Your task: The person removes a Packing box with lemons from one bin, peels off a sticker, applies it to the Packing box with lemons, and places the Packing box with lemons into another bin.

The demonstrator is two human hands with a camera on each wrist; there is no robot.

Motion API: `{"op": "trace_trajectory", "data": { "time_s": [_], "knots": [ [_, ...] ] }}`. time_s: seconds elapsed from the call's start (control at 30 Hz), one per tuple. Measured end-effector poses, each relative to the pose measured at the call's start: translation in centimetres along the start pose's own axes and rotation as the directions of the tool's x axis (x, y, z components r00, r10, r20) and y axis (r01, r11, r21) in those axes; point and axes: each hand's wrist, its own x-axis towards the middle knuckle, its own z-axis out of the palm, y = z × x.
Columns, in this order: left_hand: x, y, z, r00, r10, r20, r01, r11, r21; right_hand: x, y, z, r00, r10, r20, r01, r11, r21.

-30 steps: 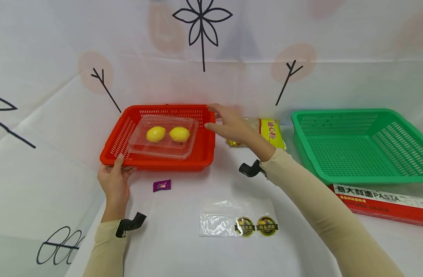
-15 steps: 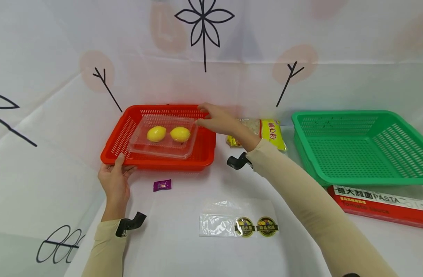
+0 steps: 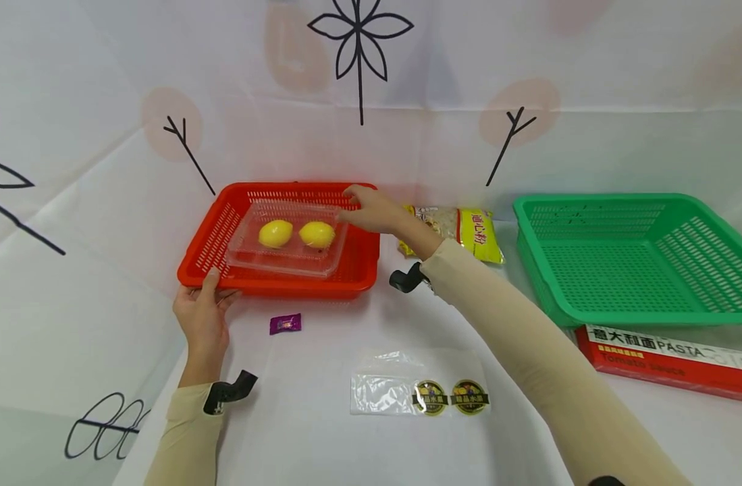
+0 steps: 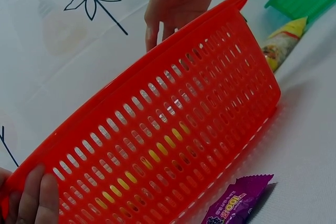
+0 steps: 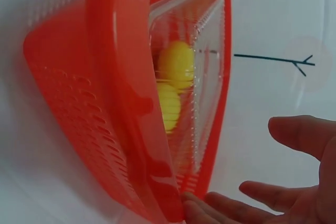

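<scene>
My left hand (image 3: 203, 324) grips the front left corner of a red plastic basket (image 3: 279, 291), thumb over the rim and fingers underneath. Inside the basket sits a clear plastic box (image 3: 273, 264) with two lemons (image 3: 275, 233) showing through it. Over the basket's right end hovers my right hand (image 3: 377, 211), its thumb and fingers apart and holding nothing. In the right wrist view, the fingers (image 5: 273, 196) of that hand lie by the basket's rim, and the lidded box (image 5: 210, 72) is in front of them.
A purple candy packet (image 3: 285, 324) lies before the red basket. Right of it are a clear bag (image 3: 383, 394) with two round labels, a yellow pasta packet (image 3: 480, 236), a green basket (image 3: 626, 317) and a red pasta box (image 3: 668, 364).
My right hand has moved left, from the red basket's right rim to above the clear box's right edge. The left hand keeps its hold on the basket.
</scene>
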Motion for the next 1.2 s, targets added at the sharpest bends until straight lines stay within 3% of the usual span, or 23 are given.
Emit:
{"op": "trace_trajectory", "data": {
  "time_s": [0.17,0.5,0.83,1.2],
  "knots": [
    [-0.1,0.0,0.0,1.0,0.001,-0.002,-0.001,1.0,-0.004,0.2,-0.4,0.1,0.999,0.036,0.02,-0.036,0.999,-0.013],
    [0.0,0.0,0.0,1.0,0.002,-0.01,-0.002,1.0,-0.013,1.1,-1.1,2.3,0.987,0.124,0.101,-0.135,0.985,0.105],
    [0.1,0.0,0.1,1.0,0.006,-0.002,-0.007,1.0,-0.007,1.9,-0.3,3.0,0.972,0.215,0.091,-0.232,0.933,0.274],
    [0.2,0.1,0.1,1.0,-0.007,-0.004,0.007,1.0,-0.008,3.1,0.2,2.5,0.961,0.242,0.137,-0.278,0.841,0.465]
  ]
}}
